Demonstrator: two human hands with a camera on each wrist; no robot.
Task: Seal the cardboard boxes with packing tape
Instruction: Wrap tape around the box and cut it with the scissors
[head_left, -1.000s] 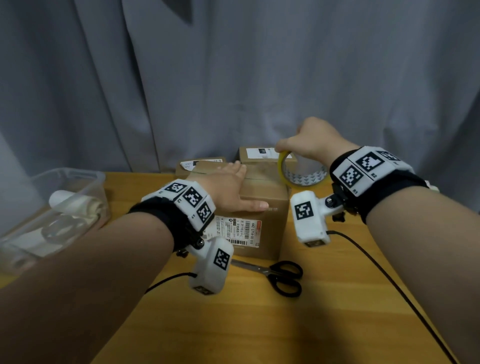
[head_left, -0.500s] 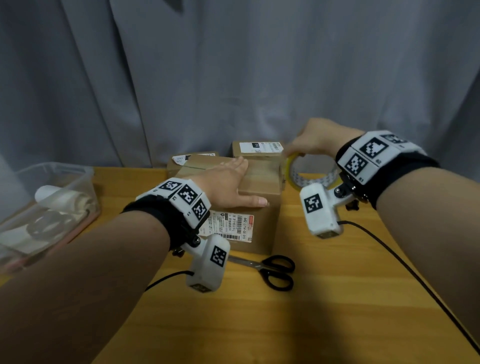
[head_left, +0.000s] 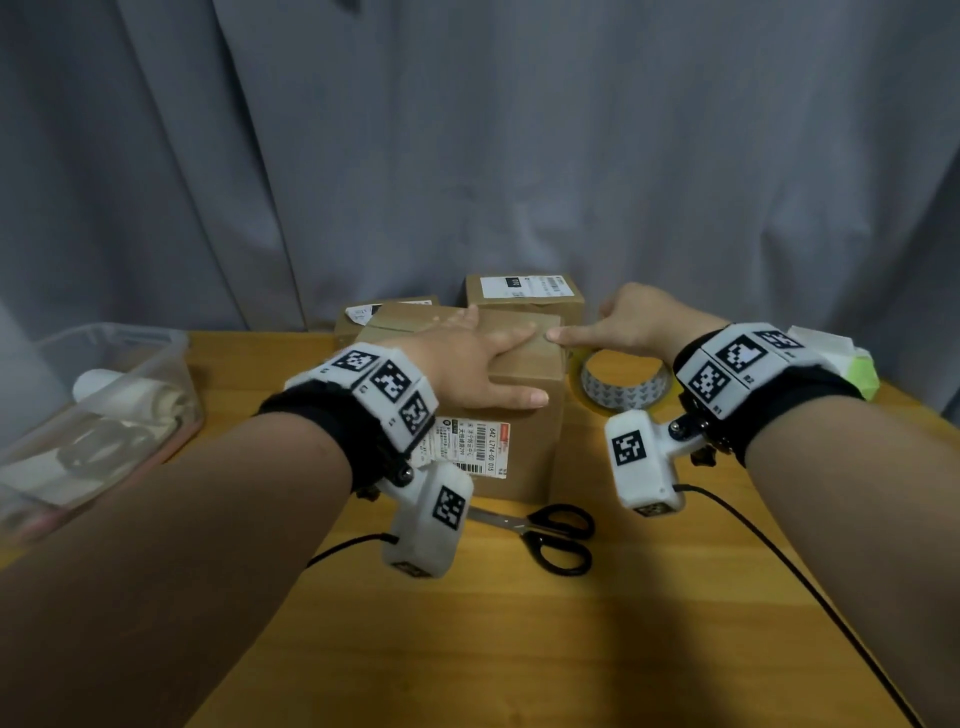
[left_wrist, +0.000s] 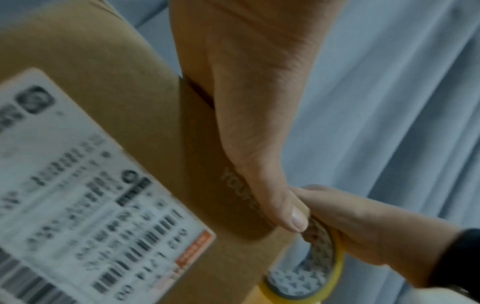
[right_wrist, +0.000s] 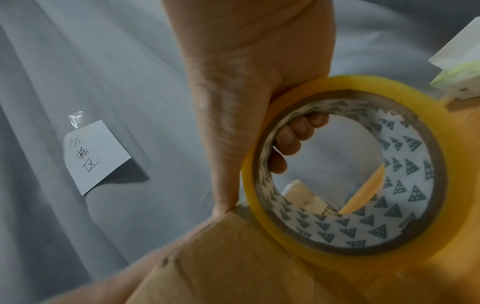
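A brown cardboard box (head_left: 524, 447) with a white shipping label (head_left: 470, 449) stands mid-table. My left hand (head_left: 478, 364) lies flat on its top, fingers straight, thumb along the front edge. My right hand (head_left: 623, 325) grips the yellow tape roll (head_left: 623, 384) just right of the box, with fingers curled through the core (right_wrist: 293, 142) and the thumb against the box's top right edge. In the left wrist view the tape roll (left_wrist: 319, 273) hangs at the box corner (left_wrist: 272, 236), close by my left thumb. Two more cardboard boxes (head_left: 524, 293) (head_left: 358, 314) stand behind.
Black scissors (head_left: 553, 532) lie on the wooden table (head_left: 571, 649) in front of the box. A clear plastic bin (head_left: 93, 415) with rolls sits at the left edge. A white and green pack (head_left: 852, 364) is at the far right. Grey curtain (head_left: 467, 130) hangs behind.
My right hand brought the tape roll down from above the box's back right corner to beside its right side. The left hand stayed flat on the box top.
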